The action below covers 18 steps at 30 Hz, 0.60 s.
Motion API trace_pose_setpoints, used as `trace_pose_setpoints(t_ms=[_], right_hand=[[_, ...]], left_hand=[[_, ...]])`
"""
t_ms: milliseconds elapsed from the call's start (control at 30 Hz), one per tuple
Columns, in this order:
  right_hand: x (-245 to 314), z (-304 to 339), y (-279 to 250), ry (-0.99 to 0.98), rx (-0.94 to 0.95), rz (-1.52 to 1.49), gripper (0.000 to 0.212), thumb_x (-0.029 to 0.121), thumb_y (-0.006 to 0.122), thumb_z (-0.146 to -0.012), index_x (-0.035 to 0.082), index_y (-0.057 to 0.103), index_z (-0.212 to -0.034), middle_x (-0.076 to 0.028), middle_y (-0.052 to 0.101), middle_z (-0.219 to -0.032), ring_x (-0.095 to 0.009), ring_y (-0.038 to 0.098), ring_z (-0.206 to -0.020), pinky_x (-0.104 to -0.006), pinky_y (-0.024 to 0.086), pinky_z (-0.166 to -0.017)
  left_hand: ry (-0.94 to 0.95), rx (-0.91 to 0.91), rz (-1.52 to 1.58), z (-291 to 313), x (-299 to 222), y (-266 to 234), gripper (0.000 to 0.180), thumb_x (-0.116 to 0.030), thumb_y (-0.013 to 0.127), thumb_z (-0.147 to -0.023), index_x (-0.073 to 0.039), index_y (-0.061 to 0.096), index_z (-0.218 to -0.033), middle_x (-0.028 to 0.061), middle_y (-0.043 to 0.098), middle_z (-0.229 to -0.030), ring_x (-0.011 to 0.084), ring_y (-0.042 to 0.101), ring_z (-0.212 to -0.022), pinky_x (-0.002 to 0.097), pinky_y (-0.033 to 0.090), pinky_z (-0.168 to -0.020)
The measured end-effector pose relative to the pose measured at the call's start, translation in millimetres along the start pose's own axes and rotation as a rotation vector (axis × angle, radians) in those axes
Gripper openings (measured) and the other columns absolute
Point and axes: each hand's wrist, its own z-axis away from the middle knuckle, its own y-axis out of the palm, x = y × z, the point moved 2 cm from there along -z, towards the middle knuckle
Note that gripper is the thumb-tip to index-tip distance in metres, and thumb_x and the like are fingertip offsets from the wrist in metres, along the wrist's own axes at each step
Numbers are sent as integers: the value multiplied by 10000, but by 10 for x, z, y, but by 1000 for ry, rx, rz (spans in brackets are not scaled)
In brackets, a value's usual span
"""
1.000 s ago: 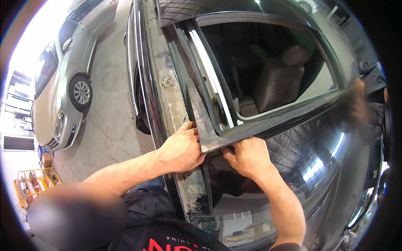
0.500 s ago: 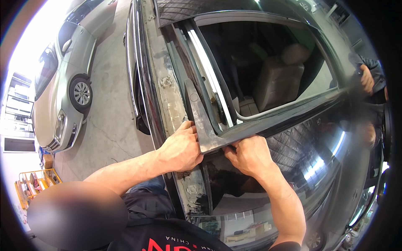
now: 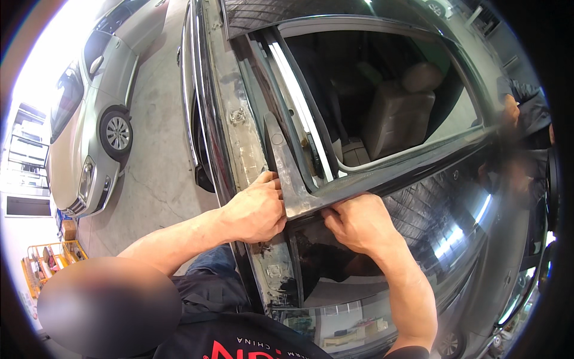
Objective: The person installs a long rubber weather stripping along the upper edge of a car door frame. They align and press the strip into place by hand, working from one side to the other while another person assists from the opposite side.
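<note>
A dark L-shaped window trim (image 3: 292,186) lies along the lower corner of a black car door's window opening. My left hand (image 3: 254,210) is closed round the upright leg of the trim, near its corner, with the fingertips hidden behind it. Just right of the corner, my right hand (image 3: 360,224) is closed at the lower edge of the sill part, its fingers curled under. The black door panel (image 3: 430,215) is glossy and reflects the roof. Beside the trim runs a bare, worn metal strip (image 3: 239,122), with patches of old residue.
A grey seat (image 3: 399,116) shows through the window opening. A silver car (image 3: 89,137) is parked at the left. A yellow tool rack (image 3: 54,260) stands at the lower left. At the far right, another person's arm (image 3: 511,110) is near the car.
My right hand has shifted very slightly right and down along the sill. My left hand stays at the corner with a small drop of the wrist. The other person's arm at right has moved.
</note>
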Motion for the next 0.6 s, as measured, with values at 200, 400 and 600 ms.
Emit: trace_pose_setpoints(t_ms=[200,400,600], right_hand=[[-52,172,-217,51,-21,21,227,157,613,-833,40,718,-997,-162,674,-942,-347,650,-904,-432,528,-854],[1,123,-151,-47,-12,12,144,183,632,-837,54,688,-868,-132,664,-835,-314,665,-792,-417,551,-701],[97,93,-24,-6,41,127,150,196,650,-844,49,670,-819,-138,647,-735,-343,651,-704,-451,527,-629]], left_hand=[[-35,-3,9,-3,-46,-66,442,-190,702,-723,-7,642,-1121,186,640,-1080,383,568,-1049,451,372,-1020],[-58,48,21,-31,-12,-66,431,-186,719,-714,-20,654,-1106,186,643,-1069,376,569,-1065,451,378,-1018],[-90,48,41,-33,-14,-53,408,-189,723,-711,-29,666,-1082,181,648,-1058,363,566,-1089,447,387,-1015]])
